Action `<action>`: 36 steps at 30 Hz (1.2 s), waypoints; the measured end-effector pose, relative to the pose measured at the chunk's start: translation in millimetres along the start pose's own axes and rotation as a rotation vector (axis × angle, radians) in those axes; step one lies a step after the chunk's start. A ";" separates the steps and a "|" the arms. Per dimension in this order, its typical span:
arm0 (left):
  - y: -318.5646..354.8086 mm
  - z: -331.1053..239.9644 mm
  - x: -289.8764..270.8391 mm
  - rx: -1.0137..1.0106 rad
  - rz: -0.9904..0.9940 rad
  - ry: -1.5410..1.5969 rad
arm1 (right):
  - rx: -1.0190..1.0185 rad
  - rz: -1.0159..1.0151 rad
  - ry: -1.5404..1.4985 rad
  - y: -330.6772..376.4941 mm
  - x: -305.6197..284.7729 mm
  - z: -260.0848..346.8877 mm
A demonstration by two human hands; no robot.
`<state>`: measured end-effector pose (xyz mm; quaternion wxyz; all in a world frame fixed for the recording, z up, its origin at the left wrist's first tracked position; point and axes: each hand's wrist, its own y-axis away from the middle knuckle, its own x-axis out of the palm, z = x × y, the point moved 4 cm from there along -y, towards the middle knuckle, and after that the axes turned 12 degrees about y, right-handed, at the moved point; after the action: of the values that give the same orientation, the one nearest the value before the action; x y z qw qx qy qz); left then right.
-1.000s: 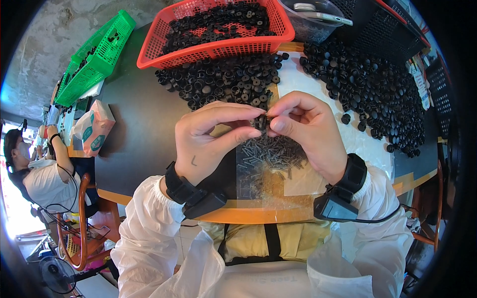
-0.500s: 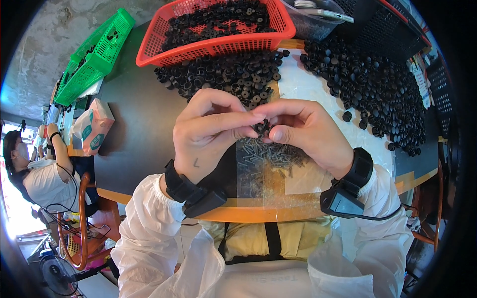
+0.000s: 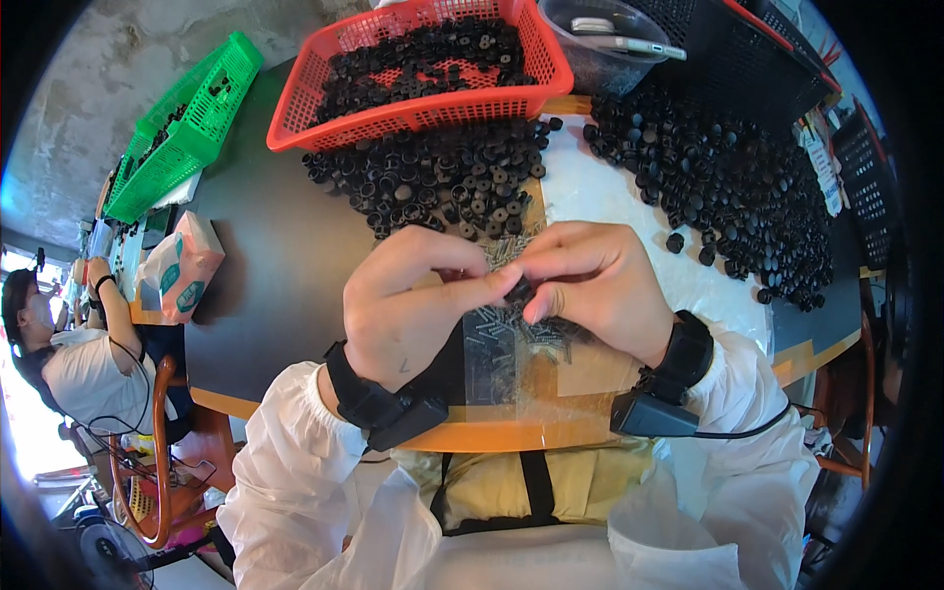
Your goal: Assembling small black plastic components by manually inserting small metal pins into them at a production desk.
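1. While both hands met at frame centre, the left hand (image 3: 413,310) and right hand (image 3: 595,285) pinched one small black part (image 3: 518,290) between their fingertips; both grips were closed on it.
2. Part sat at centre frame, above a clear bag (image 3: 511,344) of thin pins lying on the table (image 3: 265,265); whether it touched the bag could not be told.
3. Each wrist wore a black band: left band (image 3: 379,403), right band (image 3: 678,359), with a cable running off the right one.
4. Upper centre: red basket (image 3: 324,98) full of black parts, with a loose pile (image 3: 433,182) just below it.
5. Upper right: second, larger pile (image 3: 728,187) of black caps spread on white sheet, well apart from the hands.
6. Top right: clear tub (image 3: 600,39) beside a black crate (image 3: 747,49).
7. Upper left: green basket (image 3: 187,128), tilted, near table edge.
8. Left: tissue pack (image 3: 182,270) on the table edge.
9. Far left: another person (image 3: 69,344) seated at a chair (image 3: 147,462), hands away from this work.
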<state>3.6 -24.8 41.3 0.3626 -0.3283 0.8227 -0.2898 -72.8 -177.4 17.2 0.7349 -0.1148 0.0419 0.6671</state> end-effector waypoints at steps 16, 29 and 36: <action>-2.1 22.5 -12.5 -0.076 0.096 -0.160 | -0.257 -0.720 1.470 -6.5 -87.5 14.0; -1.5 32.5 -6.8 -0.044 0.329 -0.398 | -0.506 -0.312 1.249 -29.2 -37.1 -23.3; -1.5 31.0 -7.3 -0.015 0.417 -0.247 | -0.345 -0.227 1.228 -28.7 -42.3 -22.4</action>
<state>32.3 -27.6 27.7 0.5100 -0.1871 0.8242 -0.1601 -46.8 -225.9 7.8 0.6141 -0.5955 0.3344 0.3955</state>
